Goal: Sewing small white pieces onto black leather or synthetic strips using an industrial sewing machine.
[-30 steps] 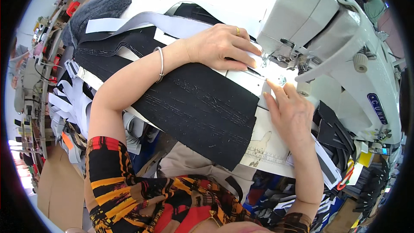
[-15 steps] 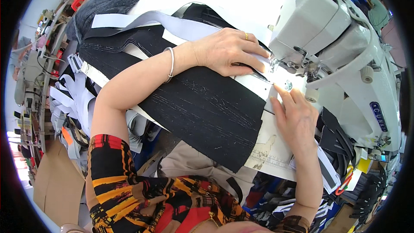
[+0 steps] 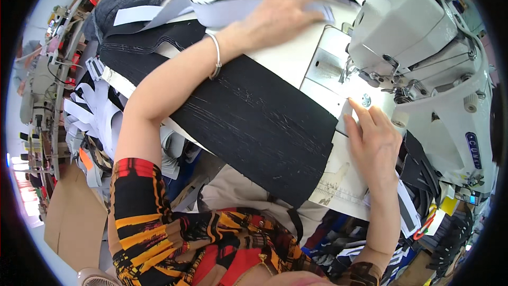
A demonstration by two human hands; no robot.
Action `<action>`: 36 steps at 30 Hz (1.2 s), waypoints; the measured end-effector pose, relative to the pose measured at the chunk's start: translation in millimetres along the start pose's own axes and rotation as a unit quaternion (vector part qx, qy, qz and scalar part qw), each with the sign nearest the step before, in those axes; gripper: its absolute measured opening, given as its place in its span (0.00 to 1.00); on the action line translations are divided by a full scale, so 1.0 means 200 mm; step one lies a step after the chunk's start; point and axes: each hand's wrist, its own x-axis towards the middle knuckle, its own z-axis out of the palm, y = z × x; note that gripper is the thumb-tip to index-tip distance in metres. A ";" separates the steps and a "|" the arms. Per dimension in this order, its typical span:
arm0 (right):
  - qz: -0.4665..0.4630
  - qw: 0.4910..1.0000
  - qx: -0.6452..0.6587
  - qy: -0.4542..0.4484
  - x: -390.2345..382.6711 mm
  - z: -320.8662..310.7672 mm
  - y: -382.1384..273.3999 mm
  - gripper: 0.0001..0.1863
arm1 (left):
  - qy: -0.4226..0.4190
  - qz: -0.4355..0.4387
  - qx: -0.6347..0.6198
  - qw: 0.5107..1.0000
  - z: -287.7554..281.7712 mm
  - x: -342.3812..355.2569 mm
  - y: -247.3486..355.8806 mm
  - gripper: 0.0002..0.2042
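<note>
My left hand (image 3: 286, 13), blurred by motion, is over the back of the table beside a long white strip (image 3: 225, 15) and a dark piece of fabric behind it. The blur hides whether its fingers hold anything. My right hand (image 3: 373, 140) rests at the front of the sewing machine (image 3: 405, 21), its index finger stretched out on the machine bed and its thumb slightly apart. I see nothing in its fingers. A stack of black fabric panels (image 3: 254, 127) flecked with light threads lies below my left forearm. The metal needle plate (image 3: 325, 63) is exposed left of the presser foot.
Grey fabric (image 3: 129, 2) is heaped at the far left of the white table (image 3: 286, 66). White strips (image 3: 95, 108) hang off the left side. Black strips (image 3: 418, 167) and orange-handled scissors (image 3: 425, 226) are right of my right forearm. A cardboard sheet (image 3: 76, 217) stands lower left.
My left hand has moved away from the needle area, up and left toward the back of the table. The needle plate is now uncovered. My right hand stays near the machine.
</note>
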 end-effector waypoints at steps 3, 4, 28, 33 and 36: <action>-0.015 0.998 0.040 0.041 0.01 -0.02 0.01 0.14 | -0.007 -0.025 -0.036 0.999 -0.05 0.05 -0.03 0.14; -0.036 0.993 0.082 0.070 0.00 -0.04 0.00 0.13 | -0.022 -0.049 -0.108 0.993 -0.08 0.02 -0.03 0.15; -0.165 0.983 -0.065 0.050 -0.23 -0.41 0.31 0.17 | -0.089 0.041 -0.476 0.874 -0.38 -0.15 0.34 0.06; -0.006 0.999 -0.048 -0.008 -0.17 -0.43 0.22 0.25 | -0.052 0.036 -0.461 0.885 -0.37 -0.21 0.35 0.05; 0.112 0.978 -0.038 -0.171 -0.29 -0.53 0.28 0.30 | -0.039 0.052 -0.440 0.896 -0.39 -0.19 0.35 0.06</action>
